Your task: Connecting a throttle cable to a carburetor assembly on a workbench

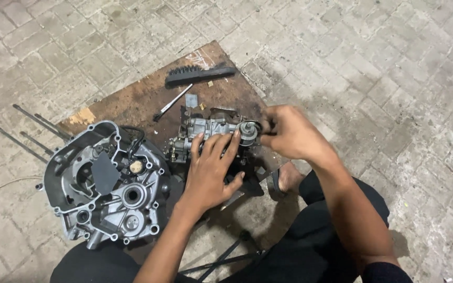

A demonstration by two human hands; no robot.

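No packages, labels, signs or screens show anywhere in this view.

Both hands (247, 157) gripping engine part (211, 131) on board (137, 99).

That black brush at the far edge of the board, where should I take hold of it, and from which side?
Take the black brush by its bare handle end, the right part that tapers past the bristles, coming from above and from the right. It lies flat across the wooden board, bristles at the left, with nothing touching the handle; both hands are lower down, on the engine part.
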